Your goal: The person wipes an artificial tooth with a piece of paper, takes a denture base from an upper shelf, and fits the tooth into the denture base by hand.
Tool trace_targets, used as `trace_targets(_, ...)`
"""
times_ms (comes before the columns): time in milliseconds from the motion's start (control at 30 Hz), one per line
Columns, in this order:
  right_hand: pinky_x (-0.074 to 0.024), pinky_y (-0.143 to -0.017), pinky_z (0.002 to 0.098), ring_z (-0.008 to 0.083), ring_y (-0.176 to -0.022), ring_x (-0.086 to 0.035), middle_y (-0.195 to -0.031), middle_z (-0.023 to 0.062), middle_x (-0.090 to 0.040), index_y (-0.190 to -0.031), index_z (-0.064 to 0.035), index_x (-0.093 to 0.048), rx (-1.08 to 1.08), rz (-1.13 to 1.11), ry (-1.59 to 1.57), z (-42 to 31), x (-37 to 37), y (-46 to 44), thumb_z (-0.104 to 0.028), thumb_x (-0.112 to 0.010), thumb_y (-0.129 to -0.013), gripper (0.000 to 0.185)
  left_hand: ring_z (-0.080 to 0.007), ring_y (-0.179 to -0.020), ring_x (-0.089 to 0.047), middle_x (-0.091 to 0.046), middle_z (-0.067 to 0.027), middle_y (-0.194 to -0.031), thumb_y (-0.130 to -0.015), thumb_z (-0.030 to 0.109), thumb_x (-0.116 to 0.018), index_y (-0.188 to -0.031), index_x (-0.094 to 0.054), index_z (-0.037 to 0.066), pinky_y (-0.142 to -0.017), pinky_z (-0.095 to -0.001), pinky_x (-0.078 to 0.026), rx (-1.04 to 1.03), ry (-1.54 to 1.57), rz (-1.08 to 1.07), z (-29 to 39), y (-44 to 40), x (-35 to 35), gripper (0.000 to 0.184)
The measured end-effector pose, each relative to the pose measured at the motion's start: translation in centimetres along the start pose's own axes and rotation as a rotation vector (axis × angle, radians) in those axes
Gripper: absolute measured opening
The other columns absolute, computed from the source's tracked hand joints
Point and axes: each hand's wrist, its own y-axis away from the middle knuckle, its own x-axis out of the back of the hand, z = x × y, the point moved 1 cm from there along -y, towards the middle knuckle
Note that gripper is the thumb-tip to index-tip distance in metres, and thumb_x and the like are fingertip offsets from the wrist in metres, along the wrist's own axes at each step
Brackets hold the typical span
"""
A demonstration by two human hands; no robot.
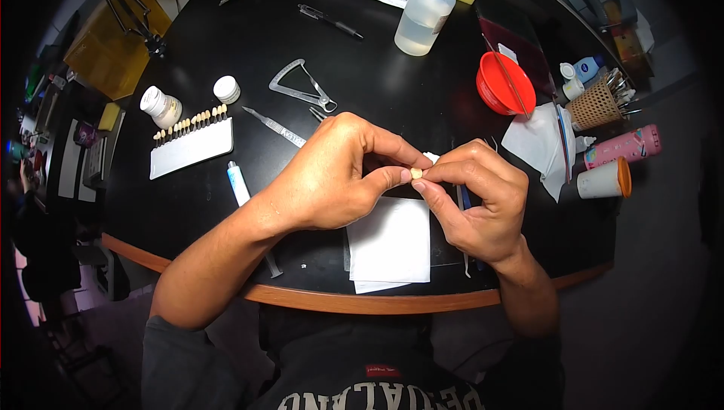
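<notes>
Between both hands, a small cream-coloured dental crown is pinched at the fingertips, above the table's front part. My left hand grips it from the left with thumb and index finger. From the right, my right hand closes thumb and fingers on it too. Below lies a folded white paper towel. A metal knife-like instrument and tweezer-like tips show past my left hand. A syringe runs partly under my left forearm. Slim tools behind my right hand are mostly hidden.
A tooth shade guide, white jars and a metal caliper lie on the left. Behind stand a pen and a clear liquid bottle. At right are a red bowl, a brush holder and a pink bottle.
</notes>
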Motion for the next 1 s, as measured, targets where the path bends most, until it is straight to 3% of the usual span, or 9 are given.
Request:
trace_targets(533,-0.0506,-0.061,0.0297,0.0193,-0.070,-0.068,-0.079,0.0084,-0.072,-0.085,-0.0020,-0.076,-0.051,0.038,-0.005,-0.12,-0.03,-0.19,0.002,-0.085,-0.074,0.015,-0.0166,-0.087,-0.076,-0.079,-0.0146,-0.094,-0.091,-0.001,-0.073,-0.108,-0.078,-0.004,-0.083,-0.0308,-0.059,0.018,-0.037,0.024,0.42,-0.07,0.12,0.018)
trace_targets(633,-0.0486,-0.060,0.0267,0.0147,-0.071,-0.065,-0.084,0.0081,-0.071,-0.090,-0.0023,-0.075,-0.024,0.017,-0.002,0.04,0.14,-0.05,0.003,-0.085,-0.077,0.017,-0.0164,-0.087,-0.076,-0.079,-0.0143,-0.094,-0.090,0.001,-0.075,-0.109,-0.078,-0.004,-0.084,-0.0306,-0.059,0.002,-0.074,0.023,0.54,-0.16,0.16,0.020)
trace_targets(833,-0.0480,-0.060,0.0264,0.0139,-0.071,-0.064,-0.086,0.0078,-0.071,-0.092,-0.0019,-0.076,-0.036,0.020,0.001,-0.14,0.31,-0.17,0.002,-0.086,-0.076,0.019,-0.0167,-0.089,-0.076,-0.079,-0.0148,-0.093,-0.089,0.000,-0.076,-0.113,-0.075,-0.006,-0.087,-0.0302,-0.059,-0.024,-0.010,0.060,0.35,-0.16,0.02,0.024)
trace_targets(1000,-0.0506,-0.063,0.0290,0.0182,-0.073,-0.067,-0.085,0.0086,-0.072,-0.092,-0.0014,-0.076,-0.053,0.018,0.005,-0.26,0.18,-0.22,0.001,-0.085,-0.076,0.019,-0.0172,-0.090,-0.077,-0.080,-0.0153,-0.095,-0.089,0.000,-0.076,-0.113,-0.075,-0.006,-0.087,-0.0304,-0.059,0.008,-0.008,0.054,0.61,-0.17,0.04,0.025)
